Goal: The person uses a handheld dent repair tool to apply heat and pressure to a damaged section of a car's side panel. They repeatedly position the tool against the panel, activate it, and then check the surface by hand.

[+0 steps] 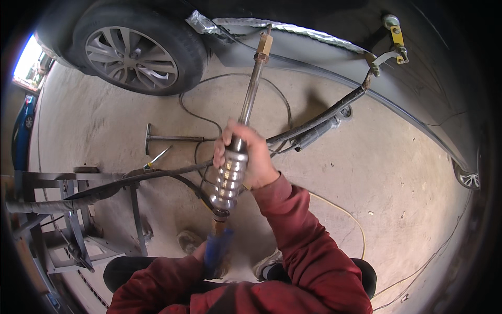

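My right hand (251, 157) is wrapped around the ribbed sliding weight (229, 180) of a slide hammer (246, 112), fingers closed tight on it. My left hand (201, 251) is at 6 o'clock below it, mostly hidden; it seems closed on the blue handle (217, 254), but I cannot tell the finger spread. The tool runs from that handle up toward 12 o'clock, and its brass-coloured tip (264, 46) meets the grey car body panel (334, 57) beside the wheel (133, 55).

Handling, as I judge it: solid steel, heavy, fully stiff, the polished weight slick, so the ribs are the place to grip. Handle end takes the other hand. The shaft is smooth and thin, poor hold.

Cables (314, 123) trail across the concrete floor (366, 172); a metal stand (78, 220) is at 8 o'clock.
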The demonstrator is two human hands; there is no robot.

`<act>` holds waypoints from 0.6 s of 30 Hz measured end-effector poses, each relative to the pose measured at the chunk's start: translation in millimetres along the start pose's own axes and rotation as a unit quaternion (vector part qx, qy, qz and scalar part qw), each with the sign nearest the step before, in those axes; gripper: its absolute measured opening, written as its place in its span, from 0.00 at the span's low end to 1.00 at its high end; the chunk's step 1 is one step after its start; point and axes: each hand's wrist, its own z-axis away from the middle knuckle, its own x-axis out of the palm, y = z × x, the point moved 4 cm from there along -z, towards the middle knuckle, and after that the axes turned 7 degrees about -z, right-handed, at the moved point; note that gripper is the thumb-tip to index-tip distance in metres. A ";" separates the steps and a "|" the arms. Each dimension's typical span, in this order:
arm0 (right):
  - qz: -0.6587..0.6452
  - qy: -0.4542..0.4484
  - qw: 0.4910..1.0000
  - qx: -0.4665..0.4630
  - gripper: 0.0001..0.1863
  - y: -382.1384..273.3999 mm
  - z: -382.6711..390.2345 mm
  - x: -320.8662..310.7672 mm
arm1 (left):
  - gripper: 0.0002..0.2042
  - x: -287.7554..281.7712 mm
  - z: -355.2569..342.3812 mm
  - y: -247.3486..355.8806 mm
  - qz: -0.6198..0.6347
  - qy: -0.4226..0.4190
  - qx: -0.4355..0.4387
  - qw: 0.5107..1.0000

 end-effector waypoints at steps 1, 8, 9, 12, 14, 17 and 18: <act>0.007 -0.002 1.000 -0.011 0.17 -0.8 0.5 0.8 | 0.25 -0.6 0.0 -1.2 -0.003 0.024 -0.008 1.000; -0.019 -0.020 0.999 -0.020 0.15 16.3 16.6 -0.5 | 0.15 7.4 13.1 2.9 0.052 -0.085 0.028 0.995; -0.034 -0.032 0.999 -0.011 0.14 13.9 15.0 -1.2 | 0.15 6.9 12.8 1.7 0.054 -0.082 0.024 0.995; -0.074 -0.031 0.997 -0.017 0.13 6.8 7.1 -3.7 | 0.15 3.2 6.9 -2.9 0.045 -0.086 0.024 0.995; -0.038 -0.042 0.997 -0.055 0.12 6.1 7.9 -3.8 | 0.15 -0.5 2.2 -9.5 0.047 -0.070 0.018 0.996; -0.047 -0.070 0.996 -0.035 0.13 20.0 16.7 -3.3 | 0.18 -2.4 -6.0 -11.8 0.072 -0.045 0.024 0.996; -0.049 -0.043 0.997 -0.047 0.13 21.0 18.6 -7.5 | 0.21 0.0 -6.4 -11.7 0.085 -0.054 0.015 0.995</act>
